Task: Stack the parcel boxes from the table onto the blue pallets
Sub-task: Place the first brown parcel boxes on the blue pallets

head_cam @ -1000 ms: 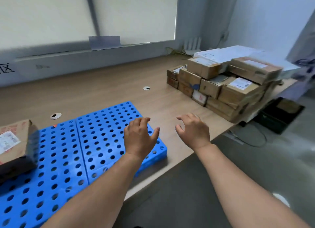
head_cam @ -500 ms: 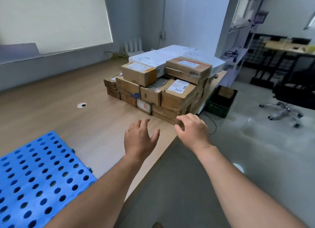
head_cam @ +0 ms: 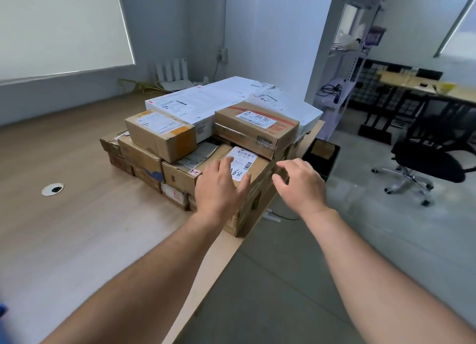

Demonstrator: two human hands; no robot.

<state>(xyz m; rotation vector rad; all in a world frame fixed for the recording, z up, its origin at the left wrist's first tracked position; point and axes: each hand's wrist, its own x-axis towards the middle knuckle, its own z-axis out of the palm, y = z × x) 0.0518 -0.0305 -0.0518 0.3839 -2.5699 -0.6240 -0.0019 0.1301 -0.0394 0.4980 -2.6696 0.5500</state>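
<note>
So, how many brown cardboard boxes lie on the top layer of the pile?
2. The left brown box is at the near left corner on top; the right brown box lies just beyond the left hand. White parcels behind may hide more.

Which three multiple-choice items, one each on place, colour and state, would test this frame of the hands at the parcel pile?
1. Where is the left hand? A. on the office chair. B. over the labelled front box. C. beneath the table.
2. What colour are the flat parcels at the pile's back? A. blue. B. black. C. white.
3. How is the right hand? A. open, holding nothing. B. gripping a box. C. out of view.
Key: 1 B, its fingers cover part of the white label; 2 C, they lie white behind the brown boxes; 3 A, its fingers are spread with nothing between them.
</note>
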